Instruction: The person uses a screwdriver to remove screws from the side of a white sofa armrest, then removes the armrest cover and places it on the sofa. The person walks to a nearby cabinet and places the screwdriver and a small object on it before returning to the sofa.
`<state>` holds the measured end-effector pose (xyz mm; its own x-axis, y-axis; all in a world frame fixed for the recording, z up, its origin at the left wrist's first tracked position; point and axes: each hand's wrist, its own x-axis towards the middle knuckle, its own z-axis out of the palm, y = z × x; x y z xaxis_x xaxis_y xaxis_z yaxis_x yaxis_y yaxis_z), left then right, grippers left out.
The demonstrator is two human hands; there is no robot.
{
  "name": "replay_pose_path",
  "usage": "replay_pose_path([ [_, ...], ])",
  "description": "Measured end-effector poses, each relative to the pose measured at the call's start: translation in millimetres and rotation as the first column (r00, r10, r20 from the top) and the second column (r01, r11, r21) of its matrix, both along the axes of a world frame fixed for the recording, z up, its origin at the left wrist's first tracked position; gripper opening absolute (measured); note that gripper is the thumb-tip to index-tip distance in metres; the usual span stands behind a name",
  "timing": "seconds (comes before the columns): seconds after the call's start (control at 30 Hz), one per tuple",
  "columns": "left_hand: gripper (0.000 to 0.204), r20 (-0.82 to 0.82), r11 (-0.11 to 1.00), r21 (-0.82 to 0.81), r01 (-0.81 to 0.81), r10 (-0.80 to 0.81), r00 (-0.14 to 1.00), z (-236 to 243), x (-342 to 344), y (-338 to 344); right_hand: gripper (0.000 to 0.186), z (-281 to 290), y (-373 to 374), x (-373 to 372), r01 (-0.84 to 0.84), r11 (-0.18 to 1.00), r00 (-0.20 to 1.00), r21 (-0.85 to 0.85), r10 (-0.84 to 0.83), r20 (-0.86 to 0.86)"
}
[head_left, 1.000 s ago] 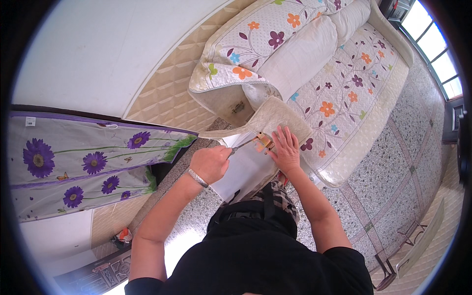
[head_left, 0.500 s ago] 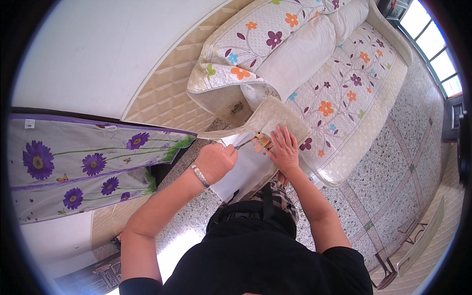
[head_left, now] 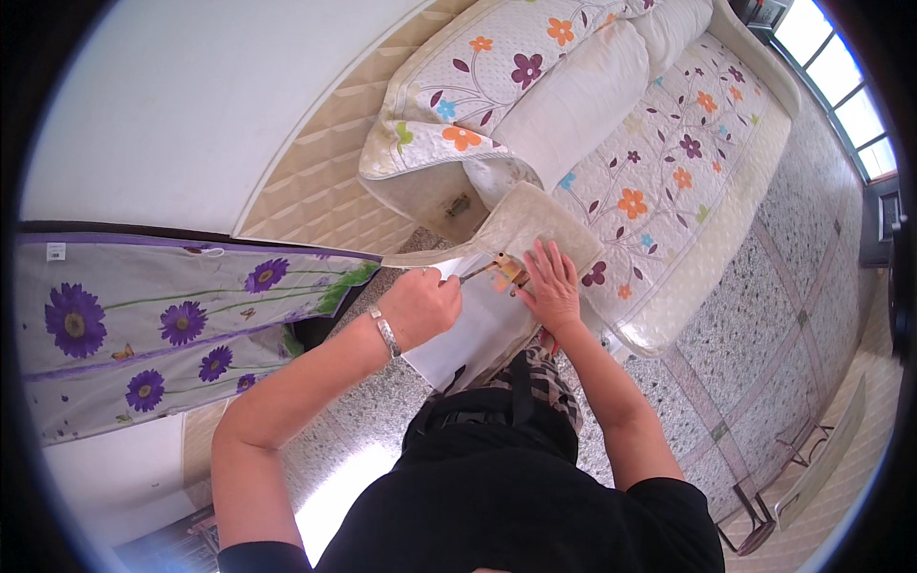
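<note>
My left hand (head_left: 427,307), with a silver bracelet at its wrist, is closed around a thin, dark, stick-like tool (head_left: 476,272). The tool's far end meets a small orange-and-yellow flat piece (head_left: 504,271) whose kind I cannot make out. Spread flat on the beige padded sofa arm (head_left: 554,220), my right hand (head_left: 554,288) has its fingers apart and its thumb beside the orange piece. Below both hands is a smooth white surface (head_left: 468,329), partly covered by my left hand.
The sofa seat (head_left: 659,181) has a flowered quilted cover, with a long pale cushion (head_left: 578,110) along it. A purple-flowered cloth (head_left: 181,320) hangs at the left by the white wall (head_left: 181,105). Speckled stone floor (head_left: 745,325) lies to the right.
My left elbow has swung slightly outward to the left, and the left hand has tilted a little. The right hand stays in place; the view has shifted slightly.
</note>
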<state>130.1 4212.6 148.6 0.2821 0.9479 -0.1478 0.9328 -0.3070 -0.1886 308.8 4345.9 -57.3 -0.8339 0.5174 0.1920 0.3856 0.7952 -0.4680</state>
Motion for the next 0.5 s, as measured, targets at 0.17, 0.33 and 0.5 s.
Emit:
replay_pose_path([
  [0.17, 0.005, 0.096, 0.998, -0.04, -0.039, 0.043, 0.995, -3, -15, 15, 0.07, -4, 0, -1, 0.018, 0.999, 1.0, 0.036, -0.018, -0.015],
  [0.33, 0.003, 0.072, 0.998, -0.056, -0.038, 0.042, 0.996, 0, -16, 22, 0.069, 3, 4, 0, 0.002, 1.0, 1.0, 0.012, -0.002, 0.013],
  [0.5, 0.005, 0.095, 0.992, -0.119, -0.036, 0.048, 0.994, -1, -11, 26, 0.071, 21, 53, -17, 0.13, 0.991, 0.989, -0.042, -0.127, 0.074],
])
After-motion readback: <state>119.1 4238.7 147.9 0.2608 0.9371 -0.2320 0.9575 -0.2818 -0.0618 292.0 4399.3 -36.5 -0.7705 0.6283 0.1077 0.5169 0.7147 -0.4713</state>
